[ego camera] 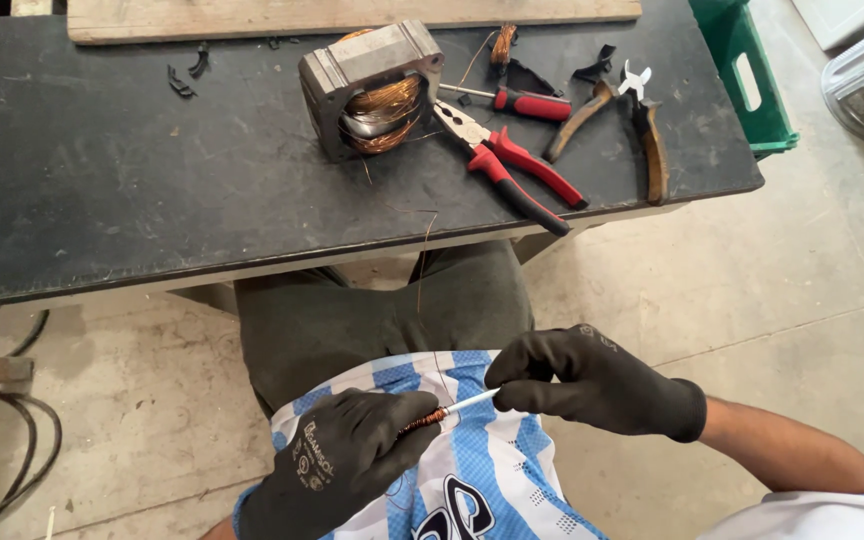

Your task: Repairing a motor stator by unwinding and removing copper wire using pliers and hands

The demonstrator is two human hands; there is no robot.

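Both my hands wear black gloves and are held low over my lap. My left hand (342, 462) grips a small bundle of copper wire (424, 417). My right hand (592, 382) pinches a thin white sleeve (472, 401) whose end meets the copper bundle. A fine copper strand (422, 265) runs from my hands up to the black workbench (132, 170). On the bench stands a grey metal motor stator (372, 88) with copper windings inside.
Red-handled pliers (512, 168), a red-handled screwdriver (522, 101) and brown-handled cutters (642, 125) lie right of the stator. A wooden board (352, 15) lies at the bench's far edge. A green crate (747, 70) stands at right, black cable (2, 440) on the concrete floor at left.
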